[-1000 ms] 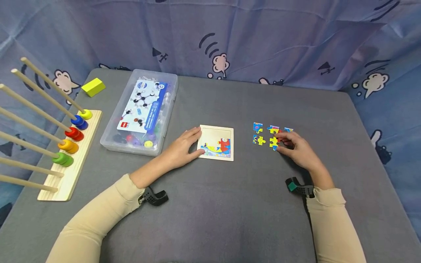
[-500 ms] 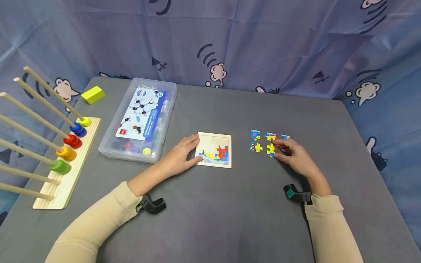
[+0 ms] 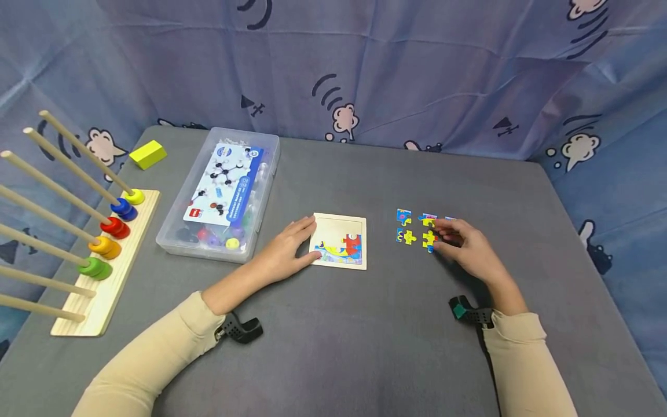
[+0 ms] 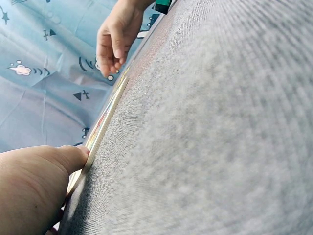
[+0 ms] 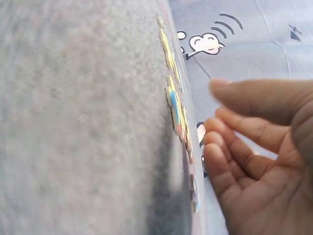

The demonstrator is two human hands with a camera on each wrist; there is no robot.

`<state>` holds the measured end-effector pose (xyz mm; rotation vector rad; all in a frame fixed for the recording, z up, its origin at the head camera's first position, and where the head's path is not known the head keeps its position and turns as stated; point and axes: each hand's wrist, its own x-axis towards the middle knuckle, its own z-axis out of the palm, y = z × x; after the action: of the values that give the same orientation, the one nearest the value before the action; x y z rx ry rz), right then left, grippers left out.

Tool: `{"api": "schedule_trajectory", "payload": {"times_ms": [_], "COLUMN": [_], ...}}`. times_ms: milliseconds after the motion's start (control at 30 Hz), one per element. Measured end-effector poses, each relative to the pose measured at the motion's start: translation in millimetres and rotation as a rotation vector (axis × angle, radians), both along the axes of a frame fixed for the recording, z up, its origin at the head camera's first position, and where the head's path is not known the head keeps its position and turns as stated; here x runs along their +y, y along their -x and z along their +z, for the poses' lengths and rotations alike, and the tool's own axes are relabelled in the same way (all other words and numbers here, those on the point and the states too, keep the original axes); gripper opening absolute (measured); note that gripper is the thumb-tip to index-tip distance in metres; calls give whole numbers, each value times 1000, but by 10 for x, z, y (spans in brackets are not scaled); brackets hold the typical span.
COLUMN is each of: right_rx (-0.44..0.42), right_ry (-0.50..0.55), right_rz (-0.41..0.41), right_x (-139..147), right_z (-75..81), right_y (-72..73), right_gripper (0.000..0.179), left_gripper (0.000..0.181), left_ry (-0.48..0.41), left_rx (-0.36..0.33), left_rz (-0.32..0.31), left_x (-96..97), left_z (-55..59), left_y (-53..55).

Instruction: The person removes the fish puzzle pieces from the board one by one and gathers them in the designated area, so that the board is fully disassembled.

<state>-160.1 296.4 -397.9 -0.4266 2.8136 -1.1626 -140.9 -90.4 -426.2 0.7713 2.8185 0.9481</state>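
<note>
A square wooden puzzle board (image 3: 333, 223), its lower part filled with a colourful picture, lies flat on the grey table. My left hand (image 3: 283, 249) rests at its left side, fingertips by the upper corner and thumb on the lower edge. The left wrist view shows that thumb (image 4: 73, 157) on the board's rim. To the right lie several loose puzzle pieces (image 3: 403, 216), blue, yellow and red. Just above the right-hand ones is my right hand (image 3: 471, 249), which partly covers them. In the right wrist view its bent fingers (image 5: 217, 164) and thumb are apart, with nothing between them.
A clear plastic case of molecular model parts (image 3: 219, 185) stands left of the board. Beyond it lies a yellow block (image 3: 148, 154). A wooden peg rack with coloured rings (image 3: 117, 284) stands at the far left. A patterned curtain (image 3: 417, 75) hangs behind the table.
The head view has tilted, so everything sits a little lower in it. My right hand has shifted slightly left over the pieces. The left hand stays at the board.
</note>
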Motion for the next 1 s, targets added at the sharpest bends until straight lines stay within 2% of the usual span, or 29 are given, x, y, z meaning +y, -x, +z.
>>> {"api": "schedule_trajectory", "payload": {"times_ms": [100, 267, 633, 800, 1000], "right_rx": [13, -41, -84, -83, -64], "right_ry": [16, 28, 43, 29, -46], "right_rz": [33, 104, 266, 312, 335], "right_x": [-98, -335, -916, -1142, -1294], "right_z": [73, 152, 133, 95, 23], "right_y": [0, -8, 70, 108, 132], "right_gripper": [45, 44, 45, 44, 41], "left_gripper": [68, 68, 68, 67, 66], "left_ry": [1, 4, 6, -9, -10], "left_rx": [4, 5, 28, 42, 46], "left_rz": [-1, 8, 14, -4, -7], "left_x": [3, 0, 2, -3, -3], "left_z": [5, -3, -40, -42, -49], "left_y": [8, 2, -3, 6, 24]}}
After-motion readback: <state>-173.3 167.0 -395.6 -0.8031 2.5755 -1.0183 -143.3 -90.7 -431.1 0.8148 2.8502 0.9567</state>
